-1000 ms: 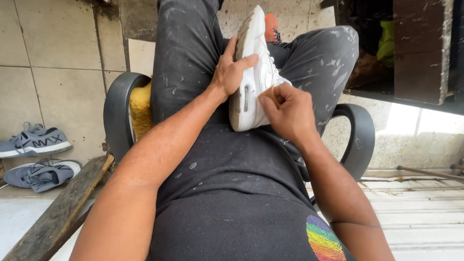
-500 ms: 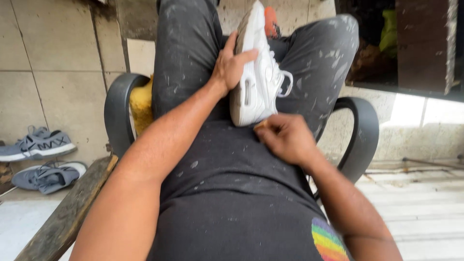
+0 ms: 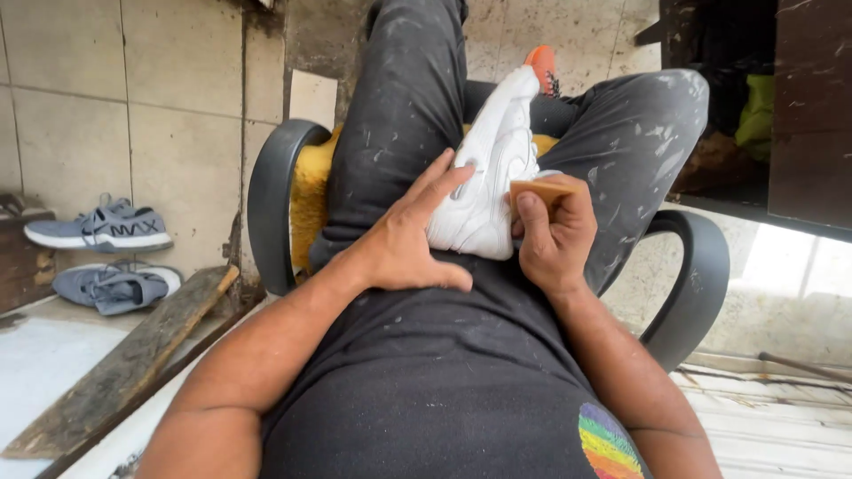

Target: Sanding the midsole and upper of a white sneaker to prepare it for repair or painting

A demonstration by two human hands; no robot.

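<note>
A white sneaker [image 3: 491, 168] lies between my thighs on the chair, its toe pointing away from me. My left hand [image 3: 404, 235] rests flat on my left thigh with its fingers spread against the shoe's side. My right hand [image 3: 555, 232] grips a small tan block [image 3: 541, 191] and presses it to the heel end of the sneaker. I wear dark, paint-flecked trousers [image 3: 404, 98] and a dark shirt.
I sit in a black armchair [image 3: 275, 204] with a yellow cushion. Two grey sneakers [image 3: 106, 226] [image 3: 115, 286] lie by the tiled wall at left, next to a weathered plank [image 3: 124, 364]. An orange shoe tip [image 3: 541, 62] shows beyond the white sneaker. Dark furniture [image 3: 799, 106] stands at right.
My right hand left the shoe's side, dropped to my lap, and now holds a tan block against the heel. My left hand slid from the shoe's top down to my thigh.
</note>
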